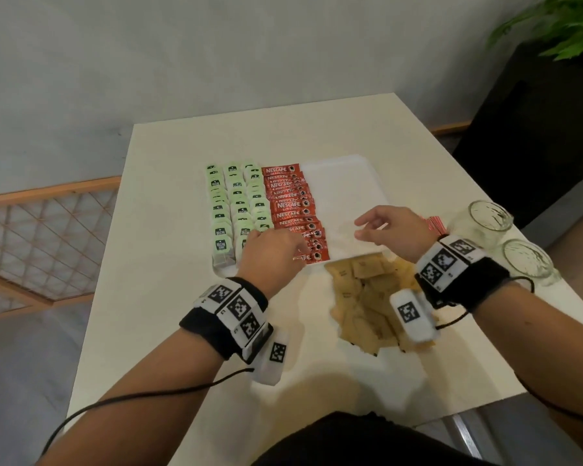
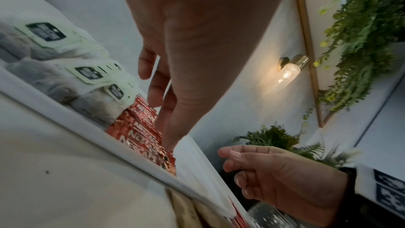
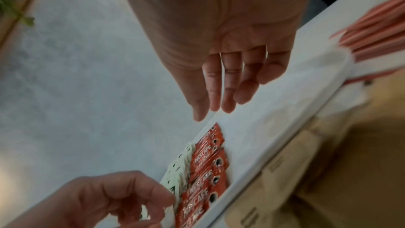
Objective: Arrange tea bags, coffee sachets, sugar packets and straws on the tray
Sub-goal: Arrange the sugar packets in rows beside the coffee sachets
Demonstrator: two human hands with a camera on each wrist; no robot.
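A white tray [image 1: 344, 190] on the table holds three columns of green tea bags [image 1: 236, 210] on its left and one column of red coffee sachets [image 1: 290, 206] beside them; its right part is bare. My left hand [image 1: 273, 247] is over the near end of the sachets [image 2: 140, 127], its fingertips [image 2: 153, 100] touching them. My right hand [image 1: 377, 227] hovers above the bare part with relaxed fingers [image 3: 219, 93], holding nothing. Brown sugar packets [image 1: 367, 297] lie heaped on the table in front of the tray. Red-striped straws [image 1: 435, 225] lie to the tray's right.
Two glass jars [image 1: 488, 215] [image 1: 527, 260] stand near the table's right edge. A dark planter with a green plant [image 1: 559, 25] is at the far right. A wooden lattice rail [image 1: 48, 240] runs to the left of the table.
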